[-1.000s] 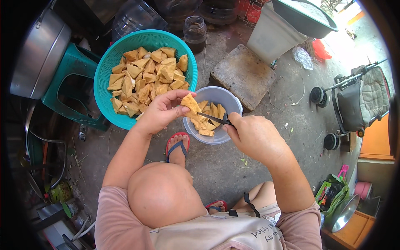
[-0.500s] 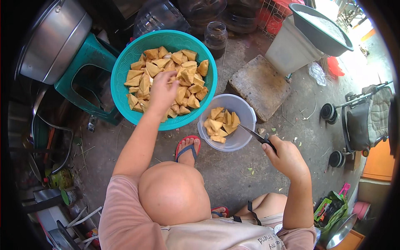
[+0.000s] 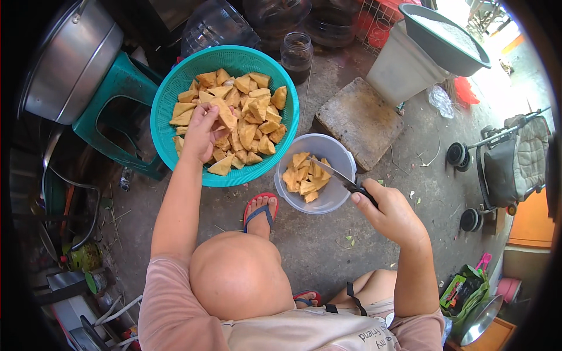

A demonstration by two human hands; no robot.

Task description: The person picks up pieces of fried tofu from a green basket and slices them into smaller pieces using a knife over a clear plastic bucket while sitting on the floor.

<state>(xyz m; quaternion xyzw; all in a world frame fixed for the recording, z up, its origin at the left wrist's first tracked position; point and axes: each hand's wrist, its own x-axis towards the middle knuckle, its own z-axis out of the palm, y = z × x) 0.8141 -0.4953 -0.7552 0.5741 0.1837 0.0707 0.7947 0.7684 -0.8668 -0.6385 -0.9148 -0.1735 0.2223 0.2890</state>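
- Since a second ago my left hand [image 3: 202, 130] has left the small bowl and is now reaching into the green basket [image 3: 170, 96], while my right hand [image 3: 391, 212] has pulled back to the bowl's right side with the knife.
- My left fingers are closing around one tofu piece [image 3: 225, 115] near the middle of the heap, pinching it between thumb and fingertips; it is still lying among the other golden pieces.
- My right hand is clenching the black handle of the knife [image 3: 339, 178], with the blade slanting up and left over the rim of the clear bowl [image 3: 339, 153].
- I am judging this as the fetching step: picking up the next whole piece, with cut pieces already lying in the bowl.
- The next move is probably calling for lifting the piece clear of the heap and bringing it over the bowl to meet the blade, keeping my fingertips away from the edge.
- I am squatting over a rough grey concrete floor [image 3: 328, 245], one foot in a red sandal [image 3: 260, 212] just beside the bowl.
- A teal stool [image 3: 108, 126] is carrying a big steel pot [image 3: 67, 61] to the left; a stone slab [image 3: 359, 121], a dark jar [image 3: 297, 54] and a grey bin [image 3: 404, 64] are standing beyond the bowl.
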